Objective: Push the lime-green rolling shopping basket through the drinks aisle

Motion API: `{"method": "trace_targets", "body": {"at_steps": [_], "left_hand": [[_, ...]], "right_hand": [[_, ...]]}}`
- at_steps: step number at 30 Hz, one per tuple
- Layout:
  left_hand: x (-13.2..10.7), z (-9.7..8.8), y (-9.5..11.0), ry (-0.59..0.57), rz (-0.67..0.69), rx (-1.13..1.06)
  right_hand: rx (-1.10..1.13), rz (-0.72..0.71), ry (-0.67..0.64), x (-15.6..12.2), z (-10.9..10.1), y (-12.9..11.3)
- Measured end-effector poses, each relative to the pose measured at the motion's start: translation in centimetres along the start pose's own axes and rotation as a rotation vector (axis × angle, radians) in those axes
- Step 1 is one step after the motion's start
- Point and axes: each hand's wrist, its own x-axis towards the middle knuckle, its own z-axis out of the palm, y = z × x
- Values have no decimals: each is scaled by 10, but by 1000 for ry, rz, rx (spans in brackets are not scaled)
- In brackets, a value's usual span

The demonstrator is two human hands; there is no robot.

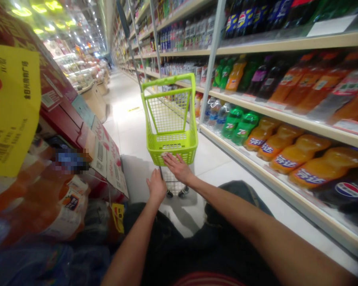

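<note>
A lime-green shopping cart (170, 131) stands in the aisle just ahead of me, its basket holding nothing I can see. My right hand (177, 167) lies flat with fingers spread against the near wall of the basket. My left hand (156, 186) reaches lower, to the cart's metal frame below the basket, with its fingers curled out of sight. I am low to the floor, my knees in dark trousers showing beneath my arms.
Shelves of soda bottles (274, 139) run along the right. Stacked red cartons (65, 115) with a yellow sign (12, 111) and bottle packs crowd the left. The white tiled aisle (122, 103) stretches ahead past the cart.
</note>
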Motion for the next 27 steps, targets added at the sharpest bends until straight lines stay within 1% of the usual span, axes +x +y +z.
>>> {"method": "trace_targets", "body": {"at_steps": [3, 5, 7, 9, 12, 14, 16, 18, 20, 22, 24, 27], "left_hand": [[-4, 3, 10, -19, 51, 29], [-6, 5, 16, -32, 78, 51], [-6, 6, 21, -32, 108, 75], [-3, 6, 29, 0, 157, 98], [9, 3, 48, 107, 292, 134], [22, -1, 63, 163, 393, 159], [37, -5, 79, 160, 439, 198], [50, -7, 91, 116, 436, 260], [58, -8, 98, 86, 432, 330], [61, -6, 100, 88, 440, 394], [60, -4, 101, 102, 430, 444], [59, -1, 103, 124, 405, 476]], "right_hand": [[-14, 37, -80, -28, 18, 4], [-18, 58, -102, -43, 20, 5], [-18, 69, -58, -50, 10, 8], [-25, 106, 44, -49, -9, 15], [-47, 217, 189, -42, -37, 32], [-58, 269, 217, -40, -42, 45], [-61, 281, 196, -46, -33, 56], [-59, 273, 159, -57, -15, 64], [-52, 270, 123, -70, 2, 68], [-40, 265, 106, -82, 12, 72], [-30, 253, 126, -87, 8, 75], [-50, 258, 248, -80, -16, 81]]}}
